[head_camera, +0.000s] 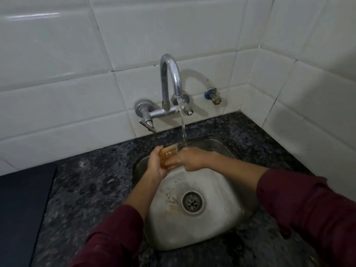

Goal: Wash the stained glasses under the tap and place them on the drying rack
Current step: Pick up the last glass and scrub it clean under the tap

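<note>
1. Head view: a small clear drinking glass with brown staining (169,155) is held over the back of the round-cornered stainless steel sink (221,224), between the two hands, so much of its wall is covered.
2. The left hand (156,164) curls round the glass from the left, fingers wrapped on its side.
3. The right hand (189,158) grips the glass at its right end; whether its fingers go inside the rim is hard to make out.
4. A thin stream of water (183,128) falls from the curved chrome wall tap (170,78) and lands just at the glass rim and the right hand.
5. The glass is tilted, and which way its mouth faces is unclear.
6. Both forearms wear dark red sleeves (312,207), cut off by the lower edge.
7. The sink is set in a dark speckled stone desk (92,189); its round metal drain (192,202) has brownish marks beside it.
8. A dark flat panel (21,209) lies at the far left, cut off by the edge.
9. White glossy wall tiles (57,93) cover the corner behind, with a small blue-collared valve (212,95) right of the tap.
</note>
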